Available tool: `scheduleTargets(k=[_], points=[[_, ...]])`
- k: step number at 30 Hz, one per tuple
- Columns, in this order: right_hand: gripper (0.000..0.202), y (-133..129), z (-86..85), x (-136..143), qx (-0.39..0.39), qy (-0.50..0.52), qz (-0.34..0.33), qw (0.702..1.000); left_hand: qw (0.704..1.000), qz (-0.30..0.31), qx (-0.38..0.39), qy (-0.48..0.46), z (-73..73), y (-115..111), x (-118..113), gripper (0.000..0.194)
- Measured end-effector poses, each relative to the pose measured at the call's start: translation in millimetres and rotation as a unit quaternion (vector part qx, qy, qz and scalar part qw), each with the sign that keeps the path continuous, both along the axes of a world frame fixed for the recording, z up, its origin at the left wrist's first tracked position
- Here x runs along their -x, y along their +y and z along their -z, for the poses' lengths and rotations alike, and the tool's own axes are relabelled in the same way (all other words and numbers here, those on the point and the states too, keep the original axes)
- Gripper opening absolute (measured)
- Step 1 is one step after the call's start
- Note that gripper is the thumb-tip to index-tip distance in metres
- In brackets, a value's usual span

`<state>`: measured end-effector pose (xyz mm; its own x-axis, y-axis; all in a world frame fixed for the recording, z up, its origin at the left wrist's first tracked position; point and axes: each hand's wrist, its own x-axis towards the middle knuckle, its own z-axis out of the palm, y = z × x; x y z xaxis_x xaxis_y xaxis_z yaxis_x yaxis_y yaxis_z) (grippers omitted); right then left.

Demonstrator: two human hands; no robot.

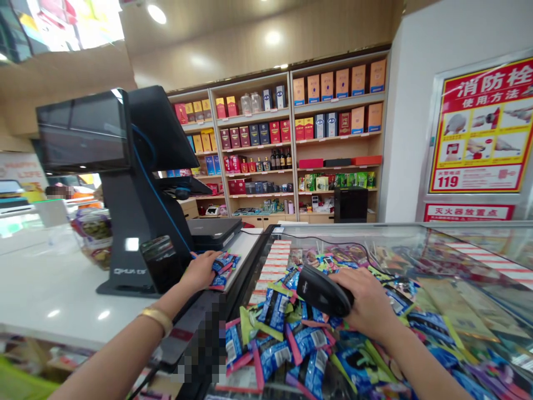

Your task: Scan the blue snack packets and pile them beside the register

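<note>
A black handheld barcode scanner [322,290] is gripped in my right hand [368,300], over a spread of small blue snack packets [273,311] with pink and green edges. Its head points left, and its cable runs away across the glass counter. My left hand [202,270], a gold bracelet at the wrist, is closed around a few similar blue and pink packets [226,262] at the counter edge beside the checkout terminal. Some of the left fingers are hidden behind the hand and packets.
The black checkout terminal [145,222] with two screens stands on the white counter [50,300] at left. A black flat box [214,230] lies behind my left hand. Shelves [291,116] of boxed goods line the back wall. A red fire-hydrant sign [483,128] hangs at right.
</note>
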<state>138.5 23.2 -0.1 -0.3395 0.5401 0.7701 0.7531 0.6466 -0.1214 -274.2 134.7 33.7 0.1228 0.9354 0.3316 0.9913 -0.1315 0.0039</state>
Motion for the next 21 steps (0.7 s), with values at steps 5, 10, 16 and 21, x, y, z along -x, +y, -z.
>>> scheduleTargets(k=[5,10,16,21], points=[[0.023,0.5,2.2,-0.3,-0.002,-0.006,0.010,1.000,0.993,0.035,0.063,0.097,-0.7,6.5,11.6,0.076],[0.025,0.6,4.5,-0.4,-0.010,-0.006,0.008,1.000,0.982,0.038,0.059,0.175,0.0,4.7,2.8,0.065],[0.022,0.0,3.0,-0.1,-0.003,-0.001,0.005,1.000,0.984,0.034,0.015,0.174,-1.6,-0.2,2.9,0.043],[0.021,-0.5,1.5,1.2,-0.003,0.010,-0.001,1.000,0.998,-0.002,-0.027,0.057,-1.9,-0.8,10.3,0.036]])
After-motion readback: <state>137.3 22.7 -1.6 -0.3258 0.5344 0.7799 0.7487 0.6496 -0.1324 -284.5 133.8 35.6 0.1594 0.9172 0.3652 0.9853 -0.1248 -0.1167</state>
